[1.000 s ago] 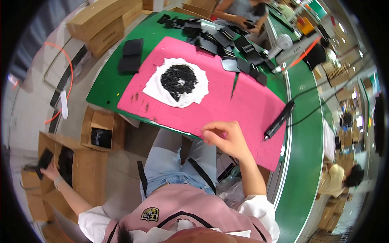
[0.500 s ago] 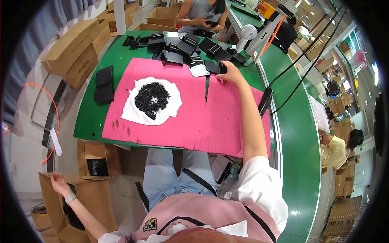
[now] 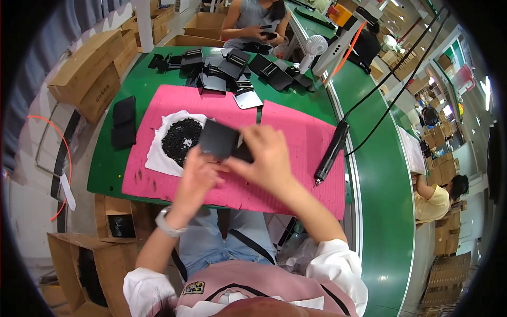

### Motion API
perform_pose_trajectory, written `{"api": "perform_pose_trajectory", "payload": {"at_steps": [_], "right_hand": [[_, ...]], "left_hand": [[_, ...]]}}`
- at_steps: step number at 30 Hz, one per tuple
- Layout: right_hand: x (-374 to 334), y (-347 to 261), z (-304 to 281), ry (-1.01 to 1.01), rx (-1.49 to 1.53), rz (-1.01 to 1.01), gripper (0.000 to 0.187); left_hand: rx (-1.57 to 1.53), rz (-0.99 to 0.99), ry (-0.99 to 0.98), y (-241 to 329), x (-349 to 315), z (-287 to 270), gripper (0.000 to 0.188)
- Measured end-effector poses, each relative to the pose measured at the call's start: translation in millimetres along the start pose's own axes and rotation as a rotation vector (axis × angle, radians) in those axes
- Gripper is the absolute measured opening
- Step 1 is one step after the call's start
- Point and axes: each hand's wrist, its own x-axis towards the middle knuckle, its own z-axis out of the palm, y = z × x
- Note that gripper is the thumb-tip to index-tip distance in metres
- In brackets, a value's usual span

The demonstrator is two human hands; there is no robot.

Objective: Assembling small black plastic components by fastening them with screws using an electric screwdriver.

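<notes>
Above the pink foam mat [image 3: 296, 185], both my hands are closed on a flat black plastic part [image 3: 218, 139]. My right hand [image 3: 266, 158] grips its right side, blurred by motion. At the part's lower edge, the fingers of my left hand [image 3: 198, 177] are bent against it, also smeared. Just left of the part lies a white cloth [image 3: 158, 162] with a heap of small black pieces [image 3: 179, 138], probably screws; the part and left hand cover some of it. A black electric screwdriver [image 3: 332, 153] with a cable is at the mat's right side, tip toward me.
Black bracket-like parts [image 3: 227, 68] are piled along the far side of the green table [image 3: 105, 171]. Two black pieces [image 3: 123, 122] lie at its left. A small white fan [image 3: 315, 46] stands far right. Open cardboard boxes [image 3: 113, 253] sit at lower left. Another person [image 3: 256, 26] sits opposite.
My right hand has come back from the mat's far edge with the black part. My left hand has risen from the box at lower left to meet it over the mat.
</notes>
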Motion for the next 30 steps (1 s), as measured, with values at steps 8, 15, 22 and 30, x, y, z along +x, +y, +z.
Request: {"api": "perform_pose_trajectory", "payload": {"at_steps": [8,15,22,30], "right_hand": [[-9,-31,4,-0.132,0.144,-0.124,0.069],[112,20,103,-0.112,-0.005,-0.235,0.034],[199,80,212,-0.221,-0.513,-0.159,0.015],[163,60,161,0.102,0.442,-0.142,0.017]], "left_hand": [[0.116,0.062,0.260,-9,-7,9,0.039],[-0.083,0.110,0.380,17,-25,-56,0.045],[-0.220,0.042,0.388,4,-21,-66,0.038],[-0.273,-0.060,0.333,17,-23,-70,0.041]]}}
